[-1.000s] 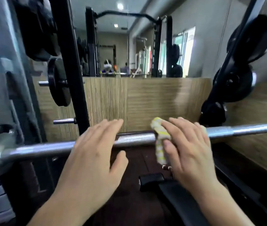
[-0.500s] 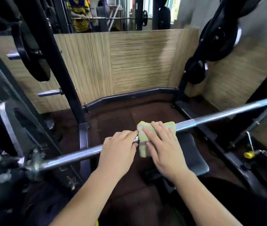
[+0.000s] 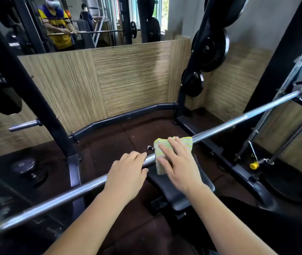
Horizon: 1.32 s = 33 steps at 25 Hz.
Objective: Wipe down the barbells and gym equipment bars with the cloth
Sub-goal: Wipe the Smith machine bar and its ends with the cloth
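A long steel barbell bar (image 3: 225, 127) runs from the lower left up to the right across a rack. A folded yellow and white striped cloth (image 3: 158, 161) is draped over the bar near its middle. My right hand (image 3: 178, 162) presses the cloth onto the bar, fingers spread over it. Just to the left, my left hand (image 3: 128, 173) rests on top of the bare bar, fingers curled over it, a short gap of bar between the two hands.
A black padded bench (image 3: 176, 194) sits under the bar. Black rack uprights (image 3: 41, 100) stand left, with weight plates (image 3: 211, 50) hung at right. A dumbbell (image 3: 26, 170) lies on the dark floor at left. Wood-panelled walls and a mirror lie ahead.
The view has tilted down from the mirror to the floor. My right hand with the cloth has shifted slightly right along the bar, away from my left hand.
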{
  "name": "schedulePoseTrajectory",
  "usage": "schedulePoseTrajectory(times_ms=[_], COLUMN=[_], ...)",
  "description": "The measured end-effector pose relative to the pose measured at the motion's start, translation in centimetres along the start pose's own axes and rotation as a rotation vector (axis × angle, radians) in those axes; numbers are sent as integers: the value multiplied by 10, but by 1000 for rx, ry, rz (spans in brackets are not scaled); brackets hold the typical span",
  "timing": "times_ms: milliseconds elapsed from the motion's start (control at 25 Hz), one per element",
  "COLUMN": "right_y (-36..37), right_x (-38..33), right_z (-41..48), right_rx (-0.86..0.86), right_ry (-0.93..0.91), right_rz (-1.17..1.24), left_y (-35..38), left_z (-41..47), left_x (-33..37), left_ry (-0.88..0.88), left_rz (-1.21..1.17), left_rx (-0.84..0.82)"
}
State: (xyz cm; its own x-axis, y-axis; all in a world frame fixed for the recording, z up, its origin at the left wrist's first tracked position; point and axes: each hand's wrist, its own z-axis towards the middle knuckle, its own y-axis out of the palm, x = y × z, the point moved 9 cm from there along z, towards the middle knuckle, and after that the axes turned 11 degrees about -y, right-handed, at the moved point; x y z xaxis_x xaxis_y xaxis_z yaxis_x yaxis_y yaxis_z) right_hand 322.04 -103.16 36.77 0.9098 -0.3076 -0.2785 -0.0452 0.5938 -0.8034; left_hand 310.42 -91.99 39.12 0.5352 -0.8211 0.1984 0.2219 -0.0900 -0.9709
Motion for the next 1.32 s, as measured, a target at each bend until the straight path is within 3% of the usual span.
schedulePoseTrajectory(times_ms=[120,360,440,560,640,800,880,960,1080,1160,1320], right_y=[-13,-81,-79,-44,-46,-85,-84,-69,-57,-68,-112], right_x=[54,227,217,151,162,283,293,258,203,230,353], right_z=[4,14,17,10,9,13,16,17,9,13,25], right_rx=[43,163,197,164,159,221,256,265,263,229,237], right_ry=[8,318,290,104,38,372,493,510,386,374,602], right_rz=[3,-41,-94,-73,-37,-62,-52,-5,27,-43,-118], left_y=[13,35,41,46,46,52,55,57,57,60,65], left_z=[30,87,99,114,122,143,153,163,176,183,190], left_x=[40,113,133,157,168,193,206,216,225,227,238], left_ry=[51,136,172,222,254,367,429,493,582,622,669], left_rz=[-16,-22,-15,-2,-20,-63,-52,-65,-51,-90,-173], left_rx=[-22,-60,-81,-113,-124,-164,-198,-233,-251,-273,-287])
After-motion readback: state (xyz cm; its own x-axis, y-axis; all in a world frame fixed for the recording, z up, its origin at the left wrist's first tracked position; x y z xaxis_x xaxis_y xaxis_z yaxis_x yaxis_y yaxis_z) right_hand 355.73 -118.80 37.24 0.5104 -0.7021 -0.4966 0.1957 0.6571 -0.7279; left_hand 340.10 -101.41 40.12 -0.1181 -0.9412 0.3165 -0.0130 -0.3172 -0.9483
